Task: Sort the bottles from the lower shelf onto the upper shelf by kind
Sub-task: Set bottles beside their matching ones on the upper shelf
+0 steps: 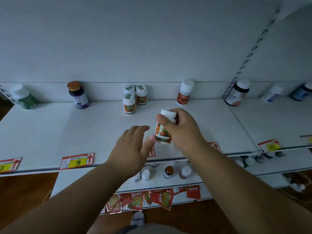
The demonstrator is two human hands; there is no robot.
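Upper shelf (50, 132), open front edge beneath hands, orange-labelled bottle (163, 132) aloft.

Upper shelf (50, 132) front open; bottles (133, 98) crowd back.

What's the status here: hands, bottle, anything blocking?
Right hand grips orange-label bottle above upper shelf. Left hand open beside it. Matching trio ahead, path unobstructed.

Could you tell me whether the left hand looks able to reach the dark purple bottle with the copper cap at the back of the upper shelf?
Probably yes: the left hand is open and holds nothing, and bare white shelf lies between it and the dark purple copper-capped bottle.
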